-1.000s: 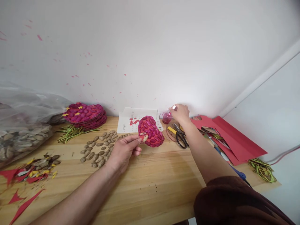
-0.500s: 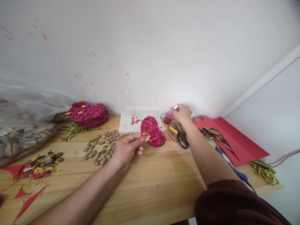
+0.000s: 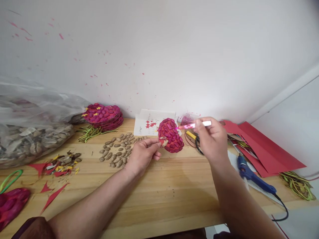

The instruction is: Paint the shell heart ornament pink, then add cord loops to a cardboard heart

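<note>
The shell-covered piece (image 3: 171, 134) is a flat, kidney-shaped plaque packed with peanut shells painted deep magenta. One shell at its near left edge is bare tan with a little red on it. The piece sits near the middle of the wooden table (image 3: 174, 196), just in front of a white paper (image 3: 146, 123) printed with red stars, and it tilts up towards the camera. Whether its far edge rests on the wood cannot be told. The left hand (image 3: 144, 153) pinches the near left edge, thumb and fingertips pressed together on it beside the tan shell. The right hand (image 3: 211, 139) has its fingers curled tight round a brush (image 3: 193, 125) with a white handle. The brush lies almost level, and its pink tip points left and meets the upper right edge of the piece. Behind the brush, against the wall, stands a small clear cup (image 3: 185, 119) stained pink inside. How much it holds cannot be made out. At the far left a large clear plastic bag (image 3: 30, 129) slumps on the table, filled with brownish-grey shells. Loose unpainted peanut shells (image 3: 118, 151) lie scattered just left of the left hand. A stack of finished magenta plaques (image 3: 103, 114) with yellow stars sits further back by the wall.
</note>
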Demonstrator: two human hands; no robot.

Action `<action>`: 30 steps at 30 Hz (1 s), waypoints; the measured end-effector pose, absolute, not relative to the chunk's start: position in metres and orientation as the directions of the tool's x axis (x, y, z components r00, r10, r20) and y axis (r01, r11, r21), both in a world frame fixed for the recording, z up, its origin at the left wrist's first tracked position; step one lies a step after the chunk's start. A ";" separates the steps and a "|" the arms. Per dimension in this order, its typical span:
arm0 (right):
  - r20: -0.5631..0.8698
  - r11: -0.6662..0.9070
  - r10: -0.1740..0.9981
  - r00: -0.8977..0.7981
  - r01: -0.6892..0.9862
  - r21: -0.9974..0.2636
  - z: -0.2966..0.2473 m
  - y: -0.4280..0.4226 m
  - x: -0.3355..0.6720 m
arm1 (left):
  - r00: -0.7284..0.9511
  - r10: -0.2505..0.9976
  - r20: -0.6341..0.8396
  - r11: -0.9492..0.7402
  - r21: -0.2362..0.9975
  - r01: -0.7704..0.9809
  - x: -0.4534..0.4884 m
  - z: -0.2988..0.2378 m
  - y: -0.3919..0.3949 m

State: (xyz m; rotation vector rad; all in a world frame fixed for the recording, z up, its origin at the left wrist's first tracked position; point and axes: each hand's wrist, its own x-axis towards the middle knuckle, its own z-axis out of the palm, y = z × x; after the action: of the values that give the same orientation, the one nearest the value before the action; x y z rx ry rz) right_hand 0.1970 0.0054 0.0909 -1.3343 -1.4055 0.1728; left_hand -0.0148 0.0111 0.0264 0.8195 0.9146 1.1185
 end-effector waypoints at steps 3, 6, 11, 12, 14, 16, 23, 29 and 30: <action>0.610 0.405 0.765 0.207 0.581 -0.706 0.080 -0.022 0.172 | 0.184 0.965 -0.189 0.245 0.900 -0.361 -0.014 0.028 0.009; 0.654 0.425 0.737 0.174 0.633 -0.647 0.069 -0.031 0.163 | 0.201 0.963 -0.181 0.242 0.907 -0.344 -0.012 0.028 0.007; 0.703 0.460 0.701 0.122 0.676 -0.576 0.059 -0.027 0.164 | 0.207 0.961 -0.185 0.249 0.907 -0.341 -0.011 0.029 0.007; 0.711 0.471 0.695 0.110 0.677 -0.566 0.058 -0.026 0.165 | 0.205 0.960 -0.189 0.251 0.905 -0.343 -0.011 0.029 0.006; 0.728 0.493 0.680 0.085 0.682 -0.540 0.058 -0.026 0.165 | 0.201 0.960 -0.196 0.256 0.903 -0.344 -0.011 0.030 0.006; 0.745 0.511 0.664 0.058 0.692 -0.510 0.058 -0.027 0.164 | 0.202 0.959 -0.200 0.260 0.904 -0.340 -0.011 0.031 0.005; 0.767 0.542 0.642 -0.005 0.711 -0.449 0.060 -0.027 0.161 | 0.201 0.955 -0.218 0.276 0.899 -0.340 -0.011 0.030 0.005; 0.757 0.524 0.653 0.008 0.717 -0.460 0.056 -0.025 0.165 | 0.199 0.956 -0.216 0.275 0.896 -0.348 -0.011 0.031 0.005; 0.757 0.517 0.654 0.018 0.719 -0.464 0.056 -0.025 0.166 | 0.201 0.956 -0.215 0.275 0.895 -0.352 -0.011 0.031 0.005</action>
State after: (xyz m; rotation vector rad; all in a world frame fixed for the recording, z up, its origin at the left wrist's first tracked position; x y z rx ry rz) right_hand 0.1662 -0.0246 0.0557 -1.1760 -1.6797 -0.0758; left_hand -0.0106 0.0049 0.0311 0.8192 0.9264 1.0725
